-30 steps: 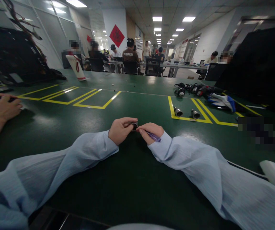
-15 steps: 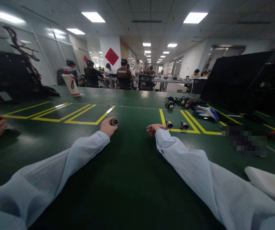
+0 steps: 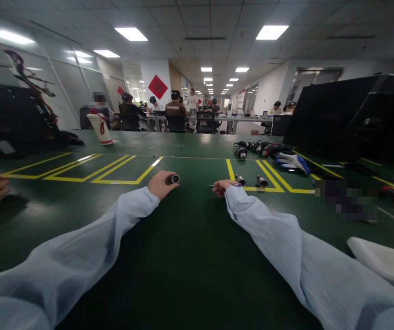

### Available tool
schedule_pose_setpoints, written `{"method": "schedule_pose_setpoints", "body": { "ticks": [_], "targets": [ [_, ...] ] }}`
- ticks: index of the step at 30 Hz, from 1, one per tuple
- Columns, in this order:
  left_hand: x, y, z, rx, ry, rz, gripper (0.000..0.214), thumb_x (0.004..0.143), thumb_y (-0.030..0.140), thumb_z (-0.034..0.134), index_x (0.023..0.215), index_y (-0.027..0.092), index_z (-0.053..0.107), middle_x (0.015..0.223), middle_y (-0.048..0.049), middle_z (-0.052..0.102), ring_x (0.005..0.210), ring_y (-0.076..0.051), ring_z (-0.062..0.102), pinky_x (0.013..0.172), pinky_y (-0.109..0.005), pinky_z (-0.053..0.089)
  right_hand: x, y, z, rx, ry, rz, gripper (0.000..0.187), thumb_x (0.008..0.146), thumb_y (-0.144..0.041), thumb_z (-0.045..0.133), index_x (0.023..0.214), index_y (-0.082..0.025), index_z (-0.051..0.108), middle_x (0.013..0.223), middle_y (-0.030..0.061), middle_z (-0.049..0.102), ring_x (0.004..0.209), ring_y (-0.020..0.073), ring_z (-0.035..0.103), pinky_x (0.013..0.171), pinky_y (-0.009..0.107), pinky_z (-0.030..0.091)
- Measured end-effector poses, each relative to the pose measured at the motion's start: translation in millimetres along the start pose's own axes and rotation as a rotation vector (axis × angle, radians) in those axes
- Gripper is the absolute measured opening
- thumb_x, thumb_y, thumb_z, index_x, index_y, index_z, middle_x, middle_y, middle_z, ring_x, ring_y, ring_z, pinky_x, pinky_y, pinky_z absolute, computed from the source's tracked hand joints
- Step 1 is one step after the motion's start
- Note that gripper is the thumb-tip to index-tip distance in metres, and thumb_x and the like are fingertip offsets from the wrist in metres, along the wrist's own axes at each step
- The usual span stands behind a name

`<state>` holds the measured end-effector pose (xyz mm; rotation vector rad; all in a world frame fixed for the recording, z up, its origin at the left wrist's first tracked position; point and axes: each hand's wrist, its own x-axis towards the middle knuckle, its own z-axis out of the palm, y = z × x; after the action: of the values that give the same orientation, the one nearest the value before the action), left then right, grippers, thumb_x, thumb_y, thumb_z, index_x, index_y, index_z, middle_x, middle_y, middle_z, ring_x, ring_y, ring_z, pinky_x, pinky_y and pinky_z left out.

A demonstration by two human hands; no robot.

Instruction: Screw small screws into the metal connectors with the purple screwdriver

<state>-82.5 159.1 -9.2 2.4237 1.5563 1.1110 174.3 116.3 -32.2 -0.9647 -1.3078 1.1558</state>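
Green desk [image 3: 197, 224], and mid-surface the left hand [image 3: 160, 184] grips a fitting [image 3: 172, 179], mouth facing back probably for easy viewing, right hand [image 3: 221, 187] pinches a thin tool [image 3: 237, 185], two spares [image 3: 262, 181] sit toward the right edge, presumably kept sorted by yellow tape [image 3: 265, 189].

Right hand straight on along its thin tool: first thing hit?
Likely the left hand or the metal cylinder it holds, across the gap; depth is unclear, so the tool might miss both.
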Motion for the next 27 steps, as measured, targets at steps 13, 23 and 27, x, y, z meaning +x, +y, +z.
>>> {"method": "schedule_pose_setpoints", "body": {
  "ticks": [13, 23, 27],
  "targets": [
    [-29.3, 60.4, 10.2, -0.408, -0.233, 0.187, 0.036, 0.064, 0.031, 0.063, 0.092, 0.016, 0.046, 0.094, -0.0074, 0.059, 0.088, -0.019, 0.058, 0.079, -0.036, 0.046, -35.4, -18.0, 39.6, 0.235, -0.092, -0.051, 0.019, 0.06, -0.03, 0.064, 0.065, -0.017, 0.051, 0.055, -0.0005, 0.065, 0.046, 0.0087, 0.056, 0.046, 0.021, 0.046],
    [-32.6, 65.1, 4.9, -0.158, -0.281, 0.285, 0.031, 0.066, 0.03, 0.061, 0.093, 0.017, 0.053, 0.091, -0.0049, 0.059, 0.085, -0.019, 0.056, 0.077, -0.032, 0.045, -38.8, -20.9, 44.3, -0.028, 0.025, -0.05, 0.007, 0.062, -0.022, 0.059, 0.062, -0.016, 0.056, 0.053, -0.0013, 0.063, 0.045, 0.0074, 0.053, 0.044, 0.019, 0.043],
    [-31.8, 63.4, 5.8, -0.136, -0.267, 0.327, 0.03, 0.068, 0.029, 0.06, 0.095, 0.016, 0.054, 0.092, -0.007, 0.059, 0.086, -0.019, 0.056, 0.079, -0.032, 0.044, -40.4, -22.1, 44.0, -0.031, 0.002, -0.021, 0.007, 0.061, -0.022, 0.06, 0.062, -0.016, 0.056, 0.053, -0.0018, 0.063, 0.046, 0.0074, 0.054, 0.046, 0.019, 0.044]
  ]
}}
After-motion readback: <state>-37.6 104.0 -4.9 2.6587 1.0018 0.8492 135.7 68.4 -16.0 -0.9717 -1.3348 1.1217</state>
